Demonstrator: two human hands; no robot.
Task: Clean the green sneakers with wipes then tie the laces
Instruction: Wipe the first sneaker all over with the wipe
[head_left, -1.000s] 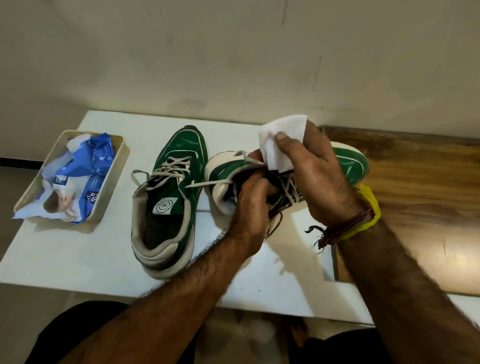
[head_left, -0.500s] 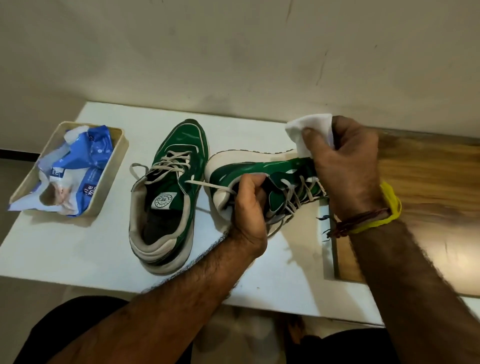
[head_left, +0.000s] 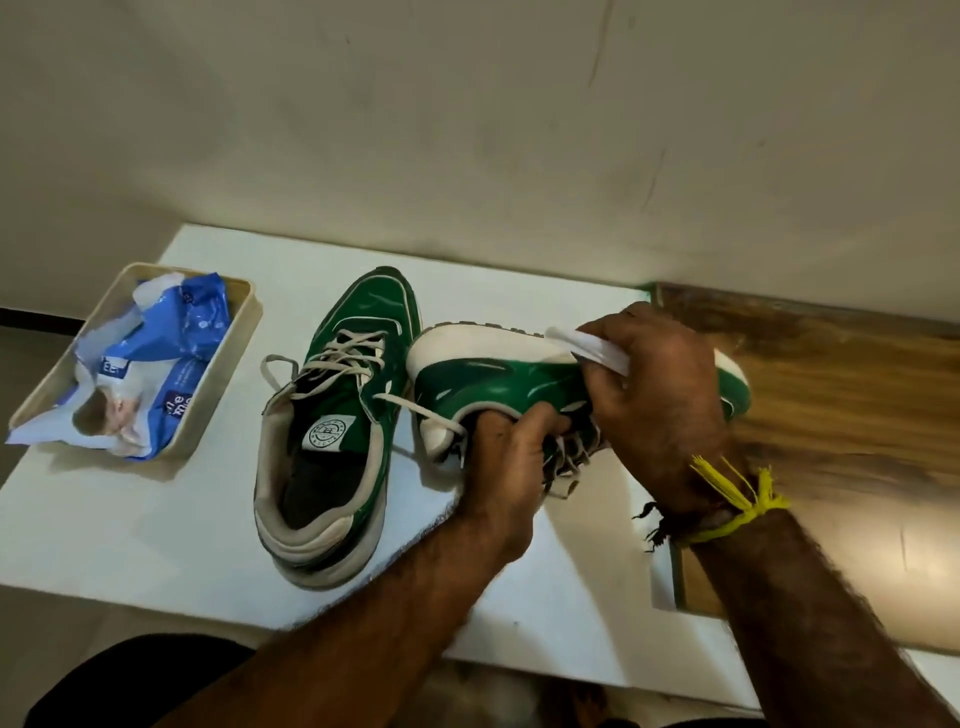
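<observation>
Your left hand (head_left: 506, 457) grips the tipped sneaker (head_left: 498, 384) by its collar, frame centre. Your right hand (head_left: 654, 395) pinches the wipe (head_left: 589, 351) against its sole edge. Other sneaker (head_left: 332, 431) sits upright just left.

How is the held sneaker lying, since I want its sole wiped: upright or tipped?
Tipped on its side: the held sneaker shows its white sole edge facing up, under the wipe.

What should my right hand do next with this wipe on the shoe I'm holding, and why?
Probably drag the wipe along the white sole edge toward the toe. Your right hand already presses it there, your left hand steadies the tipped sneaker at its opening, and the toe end looks unwiped. The other sneaker can wait.
</observation>
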